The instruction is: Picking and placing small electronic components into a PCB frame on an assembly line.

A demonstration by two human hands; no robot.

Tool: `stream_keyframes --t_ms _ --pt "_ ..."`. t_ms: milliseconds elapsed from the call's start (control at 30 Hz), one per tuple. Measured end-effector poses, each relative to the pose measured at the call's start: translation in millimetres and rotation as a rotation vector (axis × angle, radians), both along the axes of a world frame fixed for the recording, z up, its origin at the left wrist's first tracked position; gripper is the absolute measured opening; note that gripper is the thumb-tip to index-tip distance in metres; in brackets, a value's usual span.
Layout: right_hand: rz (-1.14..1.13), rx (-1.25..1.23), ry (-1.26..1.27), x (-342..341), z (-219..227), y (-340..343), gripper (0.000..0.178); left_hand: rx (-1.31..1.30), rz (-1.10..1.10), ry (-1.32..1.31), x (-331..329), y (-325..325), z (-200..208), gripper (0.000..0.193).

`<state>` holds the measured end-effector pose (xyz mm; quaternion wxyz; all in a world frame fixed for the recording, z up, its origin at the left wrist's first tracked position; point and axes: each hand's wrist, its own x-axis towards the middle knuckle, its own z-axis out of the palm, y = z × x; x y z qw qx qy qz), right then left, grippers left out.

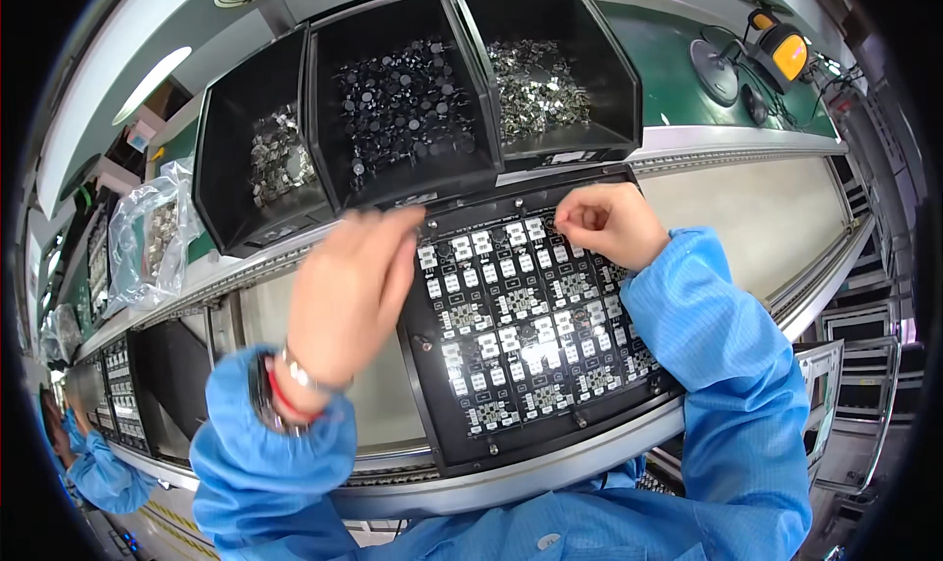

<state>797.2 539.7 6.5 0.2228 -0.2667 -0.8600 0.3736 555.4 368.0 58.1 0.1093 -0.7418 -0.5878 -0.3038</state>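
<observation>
A black frame (429, 384) holds a panel of dark circuit boards (530, 335) with rows of small white and silver parts. At the panel's far right part, my right hand (617, 225) is closed in a pinch just over the boards. Whatever its fingertips hold, if anything, is hidden. My left hand (349, 291) hovers by the frame's far left corner, its fingers pointing toward the frame. Motion smears those fingers, so their grip does not show. Beyond the hands stand three black bins: a left bin (231, 158), a middle bin (393, 26) and a right bin (530, 11).
The left and right bins hold loose shiny metal pieces; the middle one holds dark round parts. The frame lies across a metal-railed conveyor (737, 202). A clear plastic bag (147, 242) lies left. A yellow-and-black handheld scanner (786, 52) stands back right. Another person's blue sleeve (108, 473) shows at far left.
</observation>
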Motion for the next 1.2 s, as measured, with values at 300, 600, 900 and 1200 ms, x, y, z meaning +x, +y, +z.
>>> stream_keyframes --t_ms 300,600,900,1200 --pt "-0.072 0.017 0.001 -2 -14 -6 0.007 -0.247 -0.100 0.189 -45 110 -10 0.015" --pt "-0.065 0.099 -0.041 0 -14 -4 0.008 -0.221 0.039 0.205 -39 125 -15 0.009" --pt "-0.117 -0.033 0.296 9 31 7 0.015 -0.256 0.104 0.202 -46 121 -12 0.010" --pt "-0.052 0.425 -0.230 -50 41 88 0.020 -0.353 -0.285 -0.586 17 84 32 0.012"
